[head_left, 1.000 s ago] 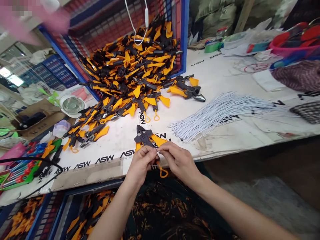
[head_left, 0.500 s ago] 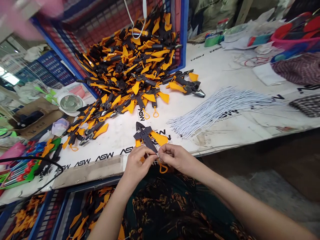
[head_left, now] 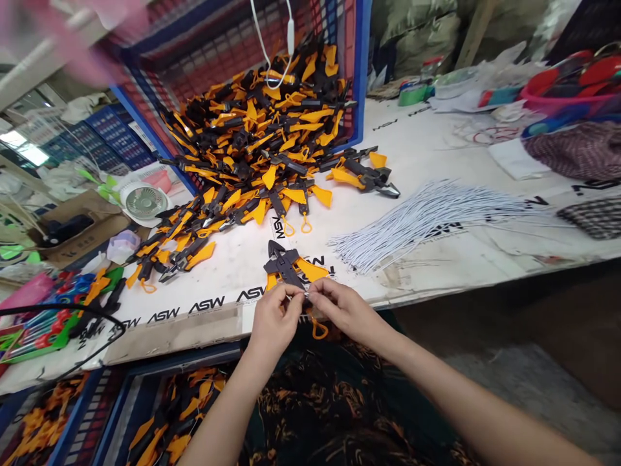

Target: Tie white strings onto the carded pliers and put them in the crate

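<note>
Head view: the fingertips [head_left: 295, 300] of the left hand [head_left: 273, 327] and right hand [head_left: 344, 312] meet, pinching a thin pale end [head_left: 306, 295], too small to identify, at the lower end of a black-and-orange plier-like tool [head_left: 286, 266]. The tool lies on the printed white table sheet [head_left: 228, 285], just ahead of the fingers, its long axis running away from them, up and to the left, so its jaws sit nearer the left hand. An orange cord loop [head_left: 319, 331] hangs just below the fingers. Farther ahead lies a heap of similar tools [head_left: 252, 142], with bundled white cords [head_left: 427, 223] ahead and right.
</note>
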### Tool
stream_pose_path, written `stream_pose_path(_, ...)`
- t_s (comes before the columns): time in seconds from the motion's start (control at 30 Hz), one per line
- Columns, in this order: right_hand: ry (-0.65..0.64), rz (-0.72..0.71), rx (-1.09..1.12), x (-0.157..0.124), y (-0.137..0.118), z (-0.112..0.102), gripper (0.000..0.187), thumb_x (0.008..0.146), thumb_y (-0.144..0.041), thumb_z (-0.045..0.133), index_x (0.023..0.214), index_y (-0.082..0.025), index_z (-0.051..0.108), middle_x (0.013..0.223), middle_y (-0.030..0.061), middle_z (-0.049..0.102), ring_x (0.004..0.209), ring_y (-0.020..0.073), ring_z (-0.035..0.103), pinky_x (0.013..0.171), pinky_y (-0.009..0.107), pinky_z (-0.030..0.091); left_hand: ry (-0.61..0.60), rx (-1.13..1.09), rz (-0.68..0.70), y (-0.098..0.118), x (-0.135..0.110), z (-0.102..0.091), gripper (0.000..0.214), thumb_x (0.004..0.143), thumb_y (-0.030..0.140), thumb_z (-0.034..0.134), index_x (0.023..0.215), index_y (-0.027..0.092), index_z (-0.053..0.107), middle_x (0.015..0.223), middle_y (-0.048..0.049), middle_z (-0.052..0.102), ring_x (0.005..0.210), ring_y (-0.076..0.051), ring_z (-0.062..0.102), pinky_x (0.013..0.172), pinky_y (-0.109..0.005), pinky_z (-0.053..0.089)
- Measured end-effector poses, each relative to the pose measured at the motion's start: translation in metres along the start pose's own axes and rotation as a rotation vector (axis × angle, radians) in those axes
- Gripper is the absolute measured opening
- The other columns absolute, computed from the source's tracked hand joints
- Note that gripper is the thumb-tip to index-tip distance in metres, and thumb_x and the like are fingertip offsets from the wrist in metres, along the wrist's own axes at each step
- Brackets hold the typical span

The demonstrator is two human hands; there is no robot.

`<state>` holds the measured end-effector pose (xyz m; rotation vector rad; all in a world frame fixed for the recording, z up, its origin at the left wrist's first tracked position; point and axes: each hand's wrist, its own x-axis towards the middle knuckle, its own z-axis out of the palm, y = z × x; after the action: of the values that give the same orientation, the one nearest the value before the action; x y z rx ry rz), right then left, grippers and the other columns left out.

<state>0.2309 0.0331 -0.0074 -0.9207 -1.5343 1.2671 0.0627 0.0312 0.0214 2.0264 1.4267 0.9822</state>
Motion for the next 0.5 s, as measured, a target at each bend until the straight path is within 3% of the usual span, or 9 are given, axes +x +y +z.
stream_pose_path(0.1, -0.032, 0.049, 0.083, 0.001, 0.002, 0.002, 0.029, 0.092, -0.048, 0.051, 0.084, -0.02, 0.052, 0.065, -0.0046, 0.044, 0.058, 0.0117, 0.04, 0.053, 0.024, 0.035, 0.032, 0.229, 0.378, -0.001, -0.001, -0.006, 0.013, 0.095, 0.019, 0.052, 0.095, 0.02, 0.065, 0.09, -0.0035, 0.071, 0.083, -0.016, 0.065, 0.074, -0.029, 0.044)
stream_pose_path(0.2, -0.068, 0.087, 0.136, 0.0, -0.001, 0.002, 0.032, 0.09, -0.051, 0.052, 0.082, -0.02, 0.051, 0.061, -0.0061, 0.04, 0.055, 0.0112, 0.036, 0.051, 0.024, 0.031, 0.006, 0.402, 0.542, -0.001, 0.0, -0.011, 0.013, 0.095, 0.015, 0.049, 0.093, 0.02, 0.061, 0.086, -0.0037, 0.07, 0.081, -0.017, 0.064, 0.073, -0.03, 0.042)
stream_pose_path(0.3, -0.099, 0.097, 0.162, -0.001, -0.005, 0.001, 0.03, 0.089, -0.05, 0.052, 0.085, -0.021, 0.052, 0.06, -0.0065, 0.039, 0.054, 0.0114, 0.034, 0.051, 0.024, 0.03, -0.027, 0.387, 0.461, 0.0, -0.001, -0.012, 0.01, 0.094, 0.018, 0.048, 0.089, 0.02, 0.056, 0.08, -0.0029, 0.066, 0.074, -0.016, 0.06, 0.07, -0.03, 0.042)
stream_pose_path(0.5, -0.082, 0.08, 0.0, -0.004, -0.008, 0.0, 0.025, 0.089, -0.044, 0.051, 0.083, -0.02, 0.055, 0.068, -0.0036, 0.045, 0.059, 0.0117, 0.04, 0.053, 0.024, 0.032, -0.056, -0.009, 0.082, -0.005, -0.007, -0.005, 0.007, 0.088, 0.024, 0.05, 0.083, 0.02, 0.052, 0.073, 0.0013, 0.056, 0.066, -0.013, 0.052, 0.063, -0.024, 0.042)
